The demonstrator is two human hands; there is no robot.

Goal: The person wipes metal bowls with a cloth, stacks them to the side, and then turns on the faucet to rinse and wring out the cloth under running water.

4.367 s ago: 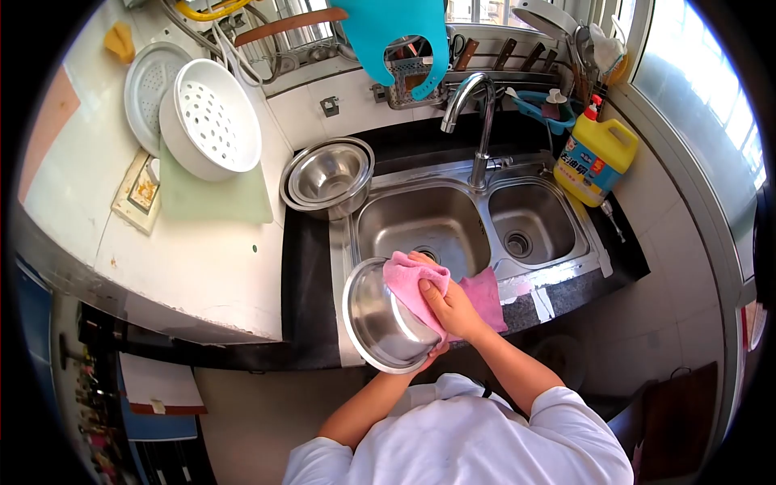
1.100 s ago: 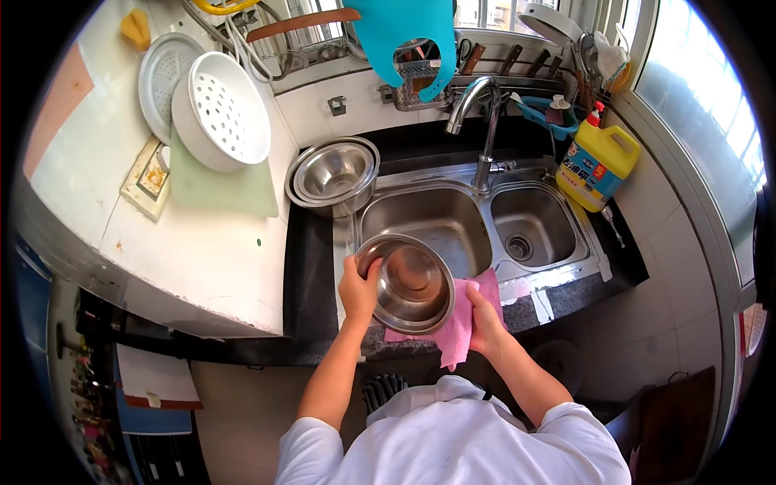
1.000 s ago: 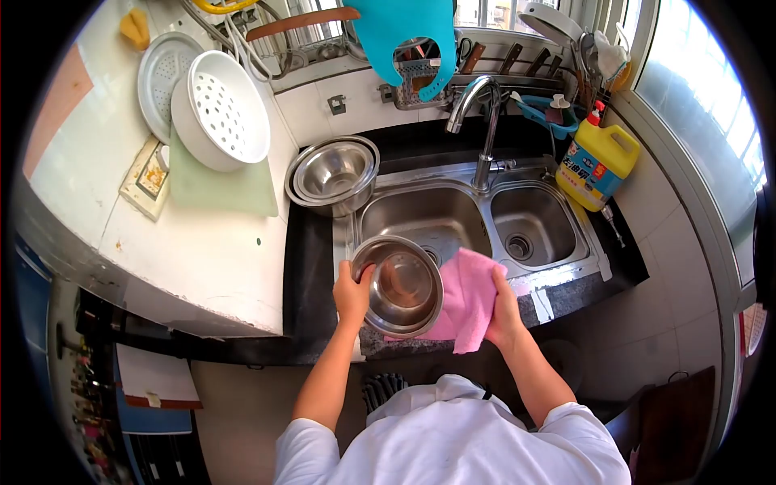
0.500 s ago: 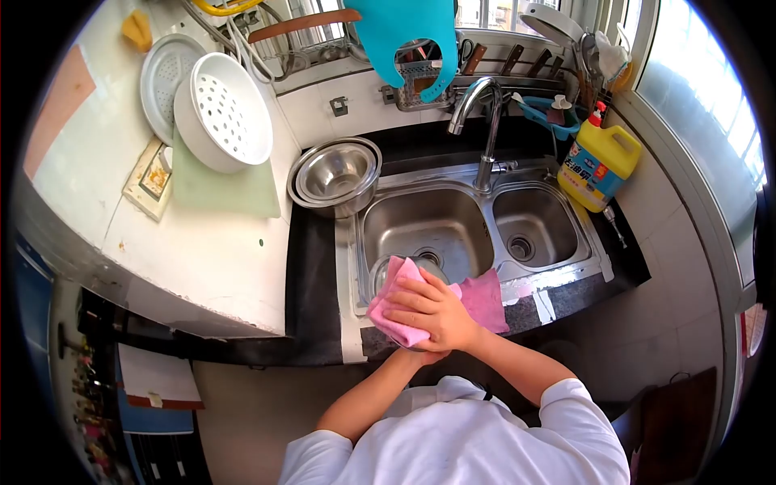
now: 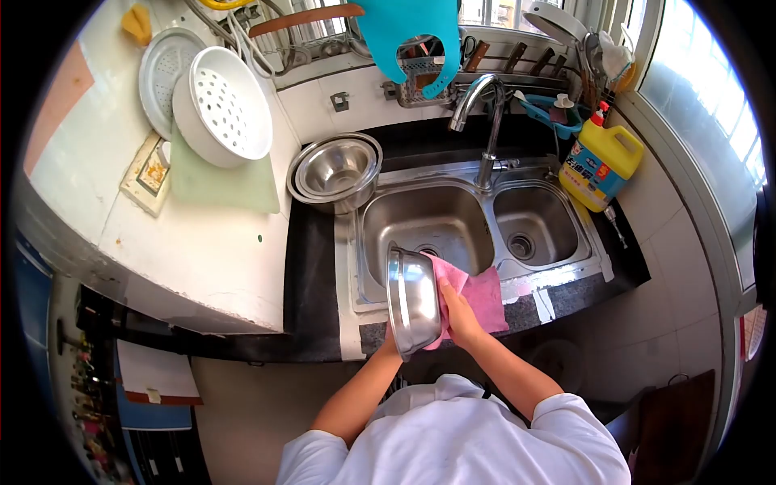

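Note:
A shiny steel bowl [image 5: 414,299] is tipped up on its side over the front edge of the sink, its outer wall and base facing right. My left hand [image 5: 391,343] grips it from below at the near rim; most of those fingers are hidden behind the metal. On the right of the bowl, my right hand [image 5: 461,315] is closed on a folded pink cloth [image 5: 447,273] that rests against the base. A second pink cloth [image 5: 488,299] lies over the counter's front edge, just right of that hand.
Behind the bowl is a double steel sink [image 5: 490,242] with a curved faucet [image 5: 490,121]. Nested steel basins [image 5: 335,171] stand at its left. A yellow detergent jug [image 5: 600,166] is at the right. A white colander [image 5: 222,109] sits on the left counter.
The bowl has turned from roughly level onto its side. My right hand and the cloth have shifted from over the bowl to its outer base on the right.

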